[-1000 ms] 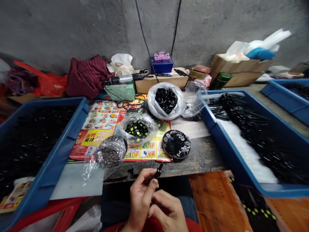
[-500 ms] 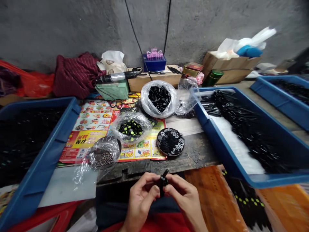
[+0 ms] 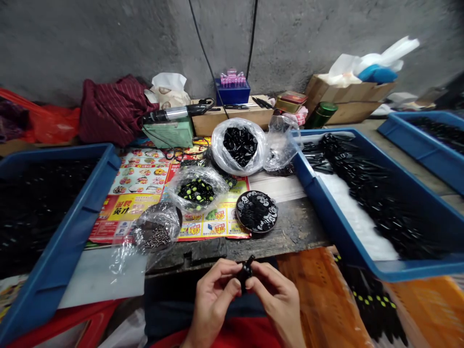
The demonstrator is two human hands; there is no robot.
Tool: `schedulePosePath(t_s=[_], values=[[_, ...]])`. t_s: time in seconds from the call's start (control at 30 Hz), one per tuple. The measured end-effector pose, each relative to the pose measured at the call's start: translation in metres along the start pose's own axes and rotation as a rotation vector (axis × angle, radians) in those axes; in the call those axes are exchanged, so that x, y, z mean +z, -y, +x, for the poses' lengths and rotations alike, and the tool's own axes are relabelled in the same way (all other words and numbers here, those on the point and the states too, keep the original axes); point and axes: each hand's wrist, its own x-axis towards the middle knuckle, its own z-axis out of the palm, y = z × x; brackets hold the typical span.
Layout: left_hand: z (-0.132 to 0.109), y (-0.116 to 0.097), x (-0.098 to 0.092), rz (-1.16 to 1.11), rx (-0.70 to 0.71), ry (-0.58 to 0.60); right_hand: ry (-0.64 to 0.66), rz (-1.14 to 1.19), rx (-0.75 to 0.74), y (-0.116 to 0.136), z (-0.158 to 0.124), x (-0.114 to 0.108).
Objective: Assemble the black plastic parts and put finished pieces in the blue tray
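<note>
My left hand (image 3: 213, 295) and my right hand (image 3: 277, 297) meet low in the head view, just in front of the table edge. Both pinch a small black plastic part (image 3: 245, 272) between thumbs and fingertips. Nearest on the table are a round black lid of small black discs (image 3: 256, 218), a clear bag of black pieces with yellow-green dots (image 3: 197, 190), and a clear bag of small metal screws (image 3: 158, 235). A larger bag of black pieces (image 3: 239, 146) stands behind them.
Blue trays of black parts flank me: one at left (image 3: 54, 270), one at right (image 3: 326, 203), another far right (image 3: 416, 145). A colourful flyer (image 3: 137, 193) covers the table. At the back stand a green device (image 3: 168, 133), cardboard boxes (image 3: 348, 99) and a maroon cloth (image 3: 112, 108). Orange crates (image 3: 319, 299) sit below.
A second ago only my left hand held the part up; my right hand has come up and pinched it too. The view has shifted slightly to the right.
</note>
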Motion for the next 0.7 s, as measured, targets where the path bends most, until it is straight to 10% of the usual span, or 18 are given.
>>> schedulePosePath(t_s=[0.43,0.7], values=[[-0.003,0.005,0.003,-0.038,0.048,-0.001,-0.028,-0.168,-0.272,0.005,0.001,0.001],[-0.003,0.011,0.002,-0.04,0.086,0.047,0.146,-0.176,-0.041,0.011,0.007,-0.007]])
